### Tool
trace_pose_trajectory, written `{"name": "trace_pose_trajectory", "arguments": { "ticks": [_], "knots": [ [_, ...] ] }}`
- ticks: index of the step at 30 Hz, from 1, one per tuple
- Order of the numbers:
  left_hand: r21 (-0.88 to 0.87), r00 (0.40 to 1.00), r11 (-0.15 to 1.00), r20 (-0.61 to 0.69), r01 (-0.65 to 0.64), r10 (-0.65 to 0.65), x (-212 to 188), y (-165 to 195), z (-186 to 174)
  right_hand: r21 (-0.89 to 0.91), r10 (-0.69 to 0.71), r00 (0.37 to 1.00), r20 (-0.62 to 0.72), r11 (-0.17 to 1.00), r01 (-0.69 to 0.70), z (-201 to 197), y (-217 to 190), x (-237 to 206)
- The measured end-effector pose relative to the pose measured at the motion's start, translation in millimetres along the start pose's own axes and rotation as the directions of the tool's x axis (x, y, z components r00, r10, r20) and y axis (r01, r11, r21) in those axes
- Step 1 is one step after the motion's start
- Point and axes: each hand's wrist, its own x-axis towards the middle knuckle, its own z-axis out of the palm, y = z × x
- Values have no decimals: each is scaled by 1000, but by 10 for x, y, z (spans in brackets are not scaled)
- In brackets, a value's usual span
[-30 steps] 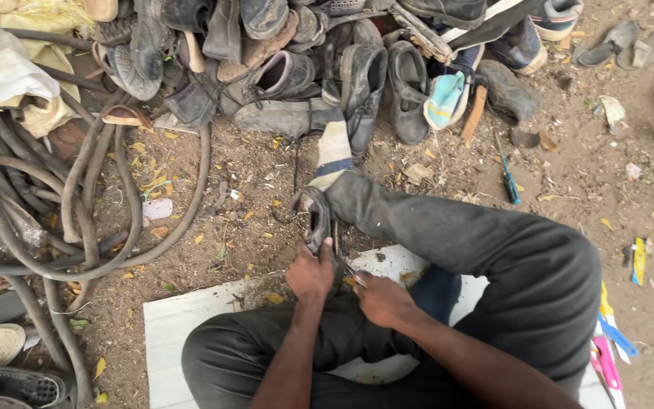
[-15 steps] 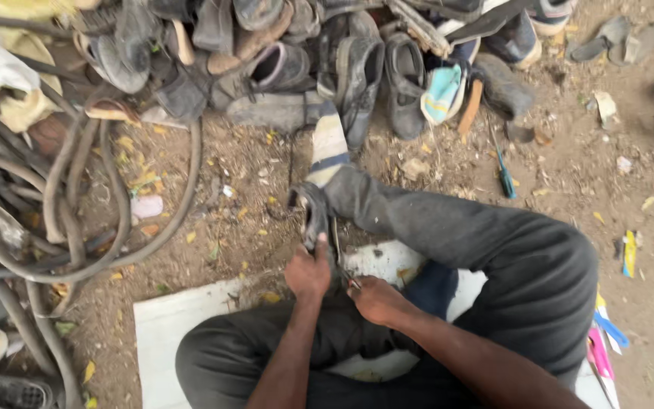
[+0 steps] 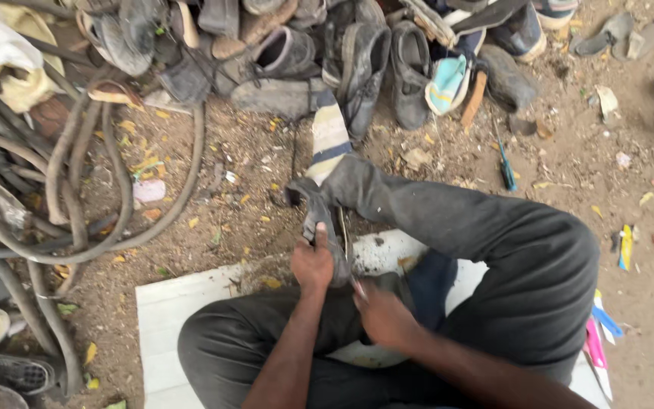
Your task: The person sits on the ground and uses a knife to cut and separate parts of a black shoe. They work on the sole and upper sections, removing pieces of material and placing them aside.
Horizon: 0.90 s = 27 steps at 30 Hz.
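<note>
Materials and finishes, workshop ground

Dark shoe (image 3: 319, 220), centre: matt, scuffed leather-like upper. Trousers (image 3: 524, 257): matt dark woven cloth. Sock (image 3: 329, 140): striped knit. Board (image 3: 164, 318), lower left: smooth white, dusty. Hoses (image 3: 77, 197), left: dull rubber. Ground (image 3: 569, 151): rough, gritty soil.

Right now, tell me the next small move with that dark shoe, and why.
Probably keep the left hand clamped on the dark shoe while the right hand works the thin tool along its edge: the tool lies against the shoe.
</note>
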Motion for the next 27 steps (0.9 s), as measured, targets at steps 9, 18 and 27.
{"name": "trace_pose_trajectory", "arguments": {
  "ticks": [9, 18, 27],
  "knots": [
    [-239, 998, 969, -3, 54, -56, -134, 217, -89, 7, -99, 994, -53, 995, 99, 313, 171, -75],
    [-386, 989, 911, 53, 145, -136, -160, 238, -3, 84, 217, 974, -57, 974, -212, 127, -186, -60],
    [-758, 894, 475, 375, 448, -245, -90, 180, 57, 462, 372, 908, -191, 850, -251, 230, -223, -14]
  ]
}}
